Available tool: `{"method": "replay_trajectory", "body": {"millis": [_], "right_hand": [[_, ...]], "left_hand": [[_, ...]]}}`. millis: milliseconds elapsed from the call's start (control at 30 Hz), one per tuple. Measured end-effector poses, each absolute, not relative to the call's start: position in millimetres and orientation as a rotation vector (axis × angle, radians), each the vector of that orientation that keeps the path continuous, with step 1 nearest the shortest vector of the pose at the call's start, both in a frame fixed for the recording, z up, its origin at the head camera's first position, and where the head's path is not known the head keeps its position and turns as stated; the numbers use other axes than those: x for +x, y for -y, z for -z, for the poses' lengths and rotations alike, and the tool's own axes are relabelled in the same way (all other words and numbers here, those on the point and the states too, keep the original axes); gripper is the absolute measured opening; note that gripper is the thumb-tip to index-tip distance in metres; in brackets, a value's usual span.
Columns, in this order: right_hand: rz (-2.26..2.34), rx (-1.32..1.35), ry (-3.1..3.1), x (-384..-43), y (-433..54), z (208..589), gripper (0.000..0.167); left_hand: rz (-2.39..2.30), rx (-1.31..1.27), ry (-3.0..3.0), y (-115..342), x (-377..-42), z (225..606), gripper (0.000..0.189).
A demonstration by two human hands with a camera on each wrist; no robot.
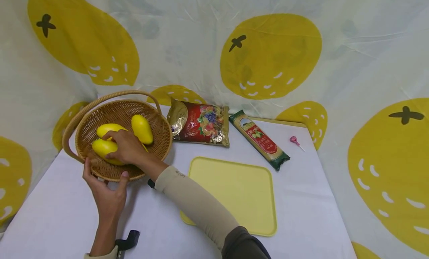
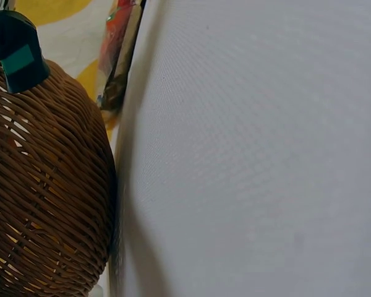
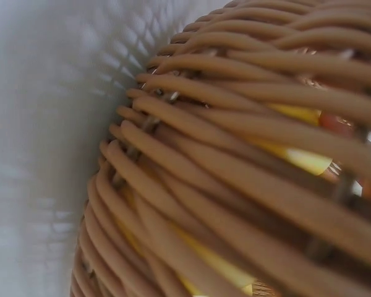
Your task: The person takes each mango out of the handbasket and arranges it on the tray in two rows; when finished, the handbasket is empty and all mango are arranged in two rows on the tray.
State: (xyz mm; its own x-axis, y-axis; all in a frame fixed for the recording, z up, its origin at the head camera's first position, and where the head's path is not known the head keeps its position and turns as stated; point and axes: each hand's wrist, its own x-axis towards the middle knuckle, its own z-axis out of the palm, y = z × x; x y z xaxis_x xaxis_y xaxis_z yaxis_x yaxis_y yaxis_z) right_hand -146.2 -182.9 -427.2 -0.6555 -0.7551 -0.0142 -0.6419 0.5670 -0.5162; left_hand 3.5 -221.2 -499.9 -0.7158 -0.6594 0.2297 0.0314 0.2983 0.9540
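Note:
A brown wicker basket [image 1: 157,125] with an arched handle stands at the left of the table, holding several yellow mangoes. My right hand [image 1: 127,147] reaches down into it, thumb and fingers around the front mango [image 1: 100,147]. Behind that lies a second mango [image 1: 107,129], and another mango [image 1: 142,128] rests against the right inner wall. Below the near rim, my left hand [image 1: 108,195] grips the basket with thumb and fingers spread apart. Both wrist views show the woven outside of the basket; yellow shows through the gaps in the right wrist view.
A yellow tray [image 1: 234,199] lies right of the basket, partly under my right forearm. Behind it are a red and gold candy bag [image 1: 201,123] and a long green-ended spaghetti packet [image 1: 259,140]. A pink lollipop [image 1: 294,140] lies near the right table edge.

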Motion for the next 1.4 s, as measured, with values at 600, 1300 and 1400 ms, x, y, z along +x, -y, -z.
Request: {"method": "replay_trajectory", "body": {"millis": [600,1300,1400], "right_hand": [[0.949,-1.122,-2.553,-133.7,147.9,410.2,0.059],[1.587,-1.069,-2.437,-110.4,67.4,388.4,0.059],[1.622,-1.074,-2.443,-108.9,56.5,387.1,0.058]], "left_hand": [[1.450,0.533,1.964,219.7,3.6,497.5,0.108],[1.454,0.520,1.946,219.3,2.3,495.4,0.107],[1.458,0.499,1.932,219.8,2.2,496.3,0.107]]}}
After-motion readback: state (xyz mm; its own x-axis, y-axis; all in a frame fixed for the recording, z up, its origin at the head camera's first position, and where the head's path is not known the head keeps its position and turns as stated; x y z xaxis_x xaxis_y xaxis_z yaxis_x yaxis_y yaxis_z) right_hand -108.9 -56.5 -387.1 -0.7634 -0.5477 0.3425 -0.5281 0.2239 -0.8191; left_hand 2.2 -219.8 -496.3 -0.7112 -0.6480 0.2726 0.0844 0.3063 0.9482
